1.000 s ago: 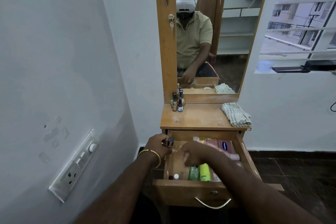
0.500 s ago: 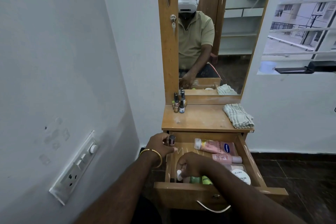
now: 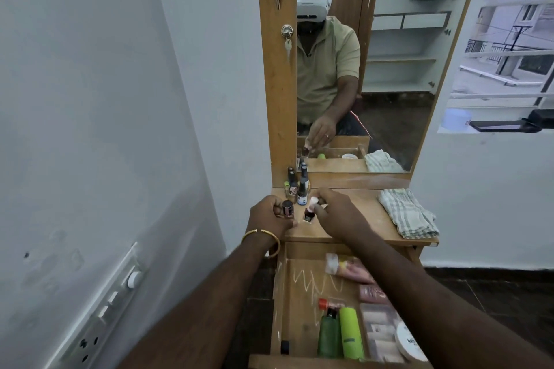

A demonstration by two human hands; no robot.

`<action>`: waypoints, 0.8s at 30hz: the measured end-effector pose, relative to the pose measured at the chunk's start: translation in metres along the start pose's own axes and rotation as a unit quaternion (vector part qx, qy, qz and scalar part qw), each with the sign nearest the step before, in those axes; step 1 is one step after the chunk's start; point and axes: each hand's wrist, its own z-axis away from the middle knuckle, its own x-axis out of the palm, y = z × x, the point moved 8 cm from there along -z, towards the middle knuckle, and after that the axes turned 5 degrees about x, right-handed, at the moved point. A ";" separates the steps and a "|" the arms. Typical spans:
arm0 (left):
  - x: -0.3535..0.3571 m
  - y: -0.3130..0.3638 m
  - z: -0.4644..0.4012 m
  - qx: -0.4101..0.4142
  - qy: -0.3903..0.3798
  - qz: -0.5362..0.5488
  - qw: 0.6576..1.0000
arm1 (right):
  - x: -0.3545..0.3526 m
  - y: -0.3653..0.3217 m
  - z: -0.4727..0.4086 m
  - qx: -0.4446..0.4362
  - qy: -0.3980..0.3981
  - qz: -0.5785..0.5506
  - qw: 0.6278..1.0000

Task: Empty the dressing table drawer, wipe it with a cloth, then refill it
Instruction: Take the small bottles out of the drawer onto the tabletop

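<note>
The wooden drawer of the dressing table stands pulled out below the tabletop. Inside lie a pink tube, a green bottle, a lime bottle, a white jar and other cosmetics. My left hand grips a small dark-capped nail polish bottle over the tabletop's left edge. My right hand pinches a white-capped small bottle just above the tabletop. A folded checked cloth lies on the tabletop at the right.
Several small bottles stand at the tabletop's back left, by the mirror. A white wall with a switch panel is close on the left. A window sill with a dark object is at the right.
Both hands rose from the drawer to the tabletop. My right hand came up holding a white-capped small bottle; my left hand kept its dark-capped bottle.
</note>
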 end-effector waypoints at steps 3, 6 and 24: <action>0.009 -0.003 -0.015 -0.003 -0.001 -0.008 1.000 | 0.013 0.004 -0.015 0.005 0.002 0.027 1.000; 0.013 -0.006 -0.026 0.000 0.005 -0.018 1.000 | 0.020 0.004 -0.023 -0.007 0.014 0.045 0.999; 0.024 -0.015 -0.051 0.008 0.045 0.043 0.998 | 0.035 0.021 -0.043 0.002 0.049 -0.059 0.997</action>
